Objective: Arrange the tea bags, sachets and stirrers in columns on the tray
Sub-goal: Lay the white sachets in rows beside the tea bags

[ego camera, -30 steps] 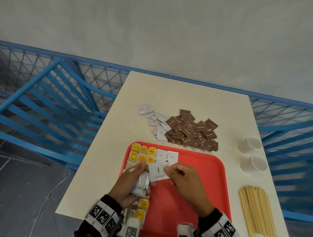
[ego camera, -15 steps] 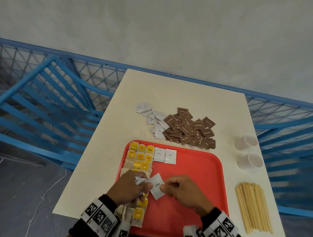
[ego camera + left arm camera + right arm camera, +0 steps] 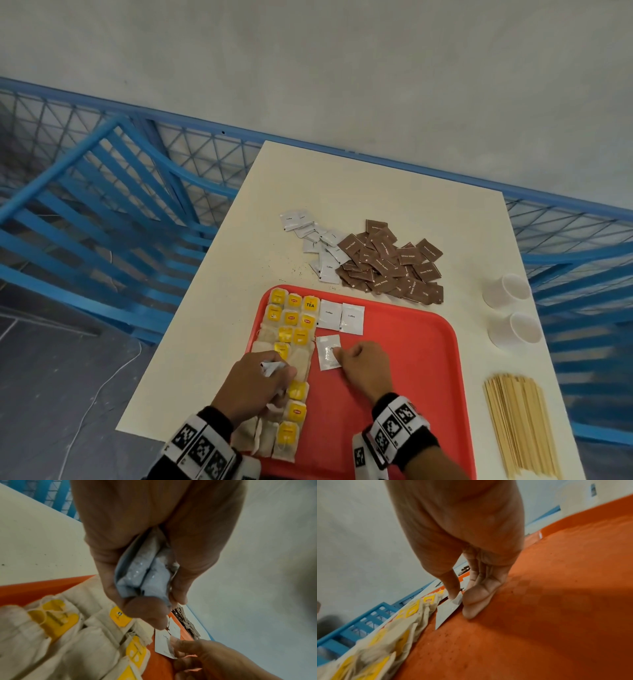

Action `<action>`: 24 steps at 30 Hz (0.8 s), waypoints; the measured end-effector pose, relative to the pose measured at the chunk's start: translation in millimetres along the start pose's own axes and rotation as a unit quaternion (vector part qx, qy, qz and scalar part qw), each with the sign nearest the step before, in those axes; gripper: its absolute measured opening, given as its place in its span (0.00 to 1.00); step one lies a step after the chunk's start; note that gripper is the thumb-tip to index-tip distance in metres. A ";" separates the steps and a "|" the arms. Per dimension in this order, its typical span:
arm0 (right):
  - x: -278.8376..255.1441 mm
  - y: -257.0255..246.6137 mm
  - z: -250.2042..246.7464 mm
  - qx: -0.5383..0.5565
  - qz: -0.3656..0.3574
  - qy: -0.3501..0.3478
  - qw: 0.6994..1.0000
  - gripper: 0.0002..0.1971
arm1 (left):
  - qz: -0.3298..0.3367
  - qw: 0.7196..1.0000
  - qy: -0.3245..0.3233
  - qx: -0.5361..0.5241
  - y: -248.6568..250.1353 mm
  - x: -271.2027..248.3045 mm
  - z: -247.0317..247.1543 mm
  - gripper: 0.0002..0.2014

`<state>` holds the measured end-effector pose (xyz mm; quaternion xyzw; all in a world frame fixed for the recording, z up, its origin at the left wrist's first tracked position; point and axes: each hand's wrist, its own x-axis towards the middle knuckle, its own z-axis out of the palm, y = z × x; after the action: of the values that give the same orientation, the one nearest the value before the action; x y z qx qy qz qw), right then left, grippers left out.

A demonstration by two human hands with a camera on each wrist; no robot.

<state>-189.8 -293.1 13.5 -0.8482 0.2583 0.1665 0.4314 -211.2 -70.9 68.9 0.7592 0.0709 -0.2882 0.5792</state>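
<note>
While the right hand [image 3: 364, 368] pinches a white paper coffee sachet [image 3: 328, 352] flat onto the red plastic tray [image 3: 411, 359], at six o'clock of its column, square its edges first; left hand [image 3: 255, 387] clutches spare white sachets [image 3: 145, 573].

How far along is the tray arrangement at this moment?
Done: yellow-tagged tea bags fill columns on the red plastic tray; two white coffee sachets lie beside them. In hand: right hand sets a third sachet; left hand holds spare sachets. Left: brown sugar sachets, wooden stirrers.
</note>
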 end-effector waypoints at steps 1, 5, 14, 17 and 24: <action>-0.5 0.4 -0.3 -0.019 -0.006 0.003 1.000 0.18 | -0.003 1.000 0.000 -0.001 -0.5 -0.7 0.0 0.15; -4.0 -0.2 1.8 -0.051 -0.015 -0.002 0.999 0.18 | -0.008 1.000 0.006 0.001 -1.3 -1.1 2.3 0.14; -2.7 -0.7 14.8 -0.066 -0.051 0.019 0.996 0.17 | -0.015 1.000 -0.001 -0.026 1.2 -1.9 7.5 0.14; -8.4 1.2 12.5 -0.104 -0.068 -0.007 0.992 0.20 | -0.018 0.999 -0.004 -0.032 3.3 -2.4 7.5 0.13; -6.1 6.2 20.0 -0.145 -0.105 -0.008 0.984 0.21 | -0.001 1.000 -0.005 -0.027 2.5 -1.6 7.0 0.13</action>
<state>-199.5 -278.1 1.2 -0.9228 0.1380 0.1627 0.3208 -214.0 -77.8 70.6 0.7415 0.0763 -0.2906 0.5999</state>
